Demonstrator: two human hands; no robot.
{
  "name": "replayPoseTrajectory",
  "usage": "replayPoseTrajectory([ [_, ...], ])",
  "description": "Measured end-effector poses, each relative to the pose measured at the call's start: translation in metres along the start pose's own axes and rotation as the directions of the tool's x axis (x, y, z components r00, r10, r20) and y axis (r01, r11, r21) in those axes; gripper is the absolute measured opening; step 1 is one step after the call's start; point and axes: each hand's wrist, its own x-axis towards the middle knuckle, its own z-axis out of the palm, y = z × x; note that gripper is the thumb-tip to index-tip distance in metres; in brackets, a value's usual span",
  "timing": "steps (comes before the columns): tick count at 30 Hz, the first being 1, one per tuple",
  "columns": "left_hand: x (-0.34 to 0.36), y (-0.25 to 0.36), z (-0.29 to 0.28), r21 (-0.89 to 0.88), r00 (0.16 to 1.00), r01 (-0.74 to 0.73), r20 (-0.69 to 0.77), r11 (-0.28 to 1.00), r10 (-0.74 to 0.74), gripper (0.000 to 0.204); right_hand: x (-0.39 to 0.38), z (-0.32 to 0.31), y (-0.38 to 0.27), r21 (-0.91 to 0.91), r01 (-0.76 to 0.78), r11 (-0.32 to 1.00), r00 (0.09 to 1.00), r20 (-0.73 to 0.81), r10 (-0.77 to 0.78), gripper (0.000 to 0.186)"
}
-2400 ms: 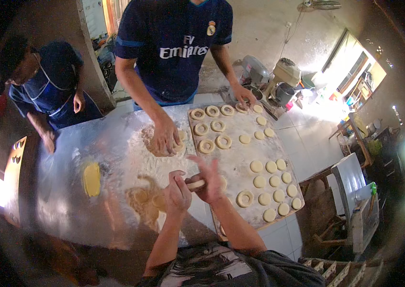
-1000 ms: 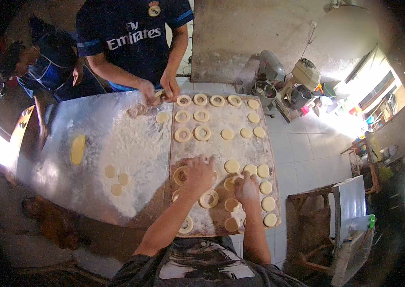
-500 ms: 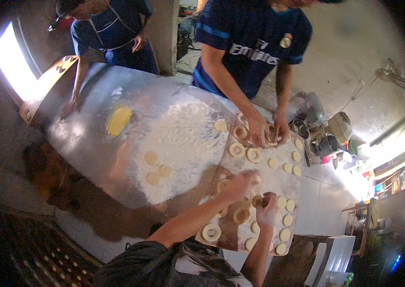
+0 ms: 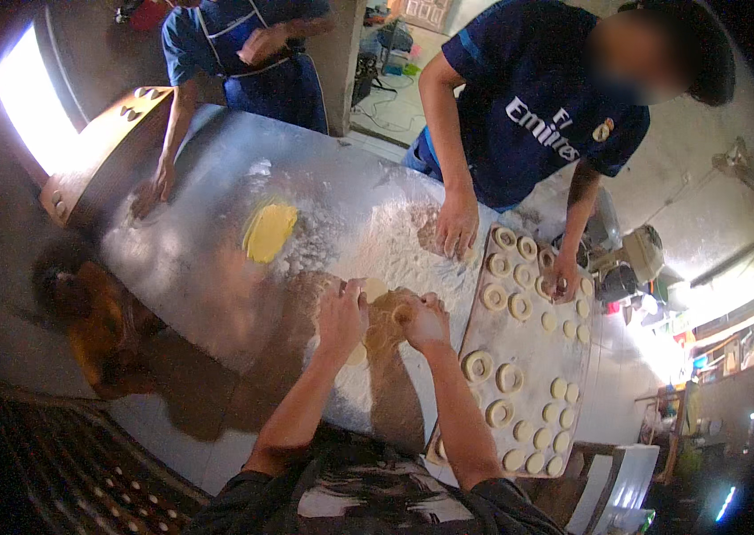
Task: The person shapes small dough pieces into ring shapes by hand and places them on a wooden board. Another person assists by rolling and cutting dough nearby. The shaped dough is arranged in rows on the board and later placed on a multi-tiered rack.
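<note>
Over the floury tabletop, my left hand [image 4: 341, 312] has its fingers closed at the edge of a pale, flat dough disc [image 4: 375, 288]. My right hand [image 4: 426, 323], just to the right, is closed on a small round tan object [image 4: 404, 314]; its exact kind does not show. Another dough disc [image 4: 356, 355] lies partly hidden beside my left wrist. Right of my hands, a floured board [image 4: 484, 334] holds thick dough rings [image 4: 509, 378] and several small dough rounds [image 4: 541, 438].
Opposite me, one person has a hand [image 4: 458, 225] on the floury table and another hand [image 4: 562, 276] over the board. At the far left, a second person's hand [image 4: 154, 194] rests on the metal table [image 4: 217, 143]. A yellow slab [image 4: 270, 233] lies between us.
Both my hands have moved left from the board to the floury table. The person opposite has shifted one hand from the board onto the table. The view has shifted too.
</note>
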Motion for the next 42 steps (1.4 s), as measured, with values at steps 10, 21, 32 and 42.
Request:
replayPoseTrajectory([
  [10, -0.013, 0.03, -0.013, -0.551, 0.934, 0.179, 0.357, 0.815, 0.036, 0.031, -0.009, -0.05, 0.006, 0.807, -0.178, 0.564, 0.971, 0.238, -0.035, 0.036],
  [21, -0.002, 0.078, -0.045, -0.382, 0.981, -0.096, 0.121, 0.919, 0.152, 0.021, -0.024, -0.041, -0.027, 0.584, 0.089, 0.807, 0.923, -0.352, 0.153, 0.057],
  [32, -0.046, 0.123, -0.007, -0.987, 0.99, 0.124, 0.117, -0.098, 0.082, 0.038, -0.08, -0.077, 0.007, 0.934, -0.059, 0.353, 0.994, 0.024, 0.102, 0.046],
  [42, -0.091, 0.189, 0.032, -0.615, 0.96, -0.08, 0.165, 0.784, 0.227, 0.028, -0.137, -0.086, 0.083, 0.926, -0.043, -0.375, 0.996, 0.07, 0.059, 0.043],
])
